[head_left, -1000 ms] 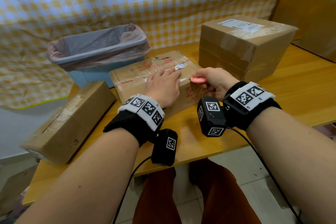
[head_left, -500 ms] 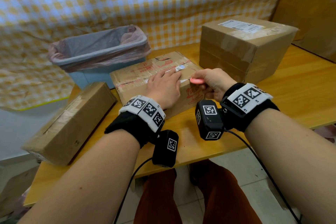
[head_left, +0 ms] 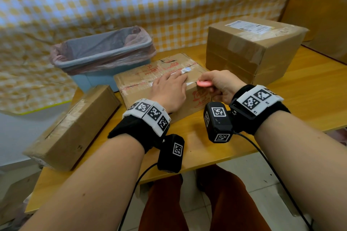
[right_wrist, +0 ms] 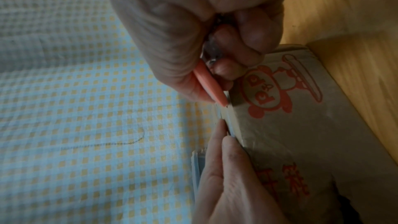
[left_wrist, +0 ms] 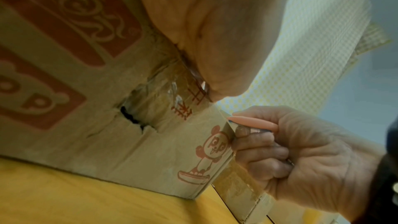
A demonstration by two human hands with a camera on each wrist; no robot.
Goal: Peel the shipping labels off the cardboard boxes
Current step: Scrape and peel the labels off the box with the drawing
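Observation:
A flat cardboard box [head_left: 139, 80] with red print lies in the middle of the table. My left hand [head_left: 170, 90] presses flat on its top, fingers straight over a white label [head_left: 185, 70]. My right hand [head_left: 219, 84] grips a small pink tool [head_left: 204, 83] whose tip meets the box's near right top edge. From the left wrist, the pink tool [left_wrist: 254, 122] sits at the box corner [left_wrist: 224, 118] above a red panda print. In the right wrist view the tool's tip [right_wrist: 221, 101] touches a pale label strip [right_wrist: 226, 113], with my left fingers [right_wrist: 224, 159] just beside it.
A larger box [head_left: 251, 50] with a white shipping label [head_left: 249, 26] stands at the back right. Another box [head_left: 75, 125] lies at the left table edge. A blue bin [head_left: 103, 56] lined with a pink bag stands behind. A checked cloth hangs at the back.
Both hands stay almost where they were; the pink tool remains at the box edge with only a slight shift.

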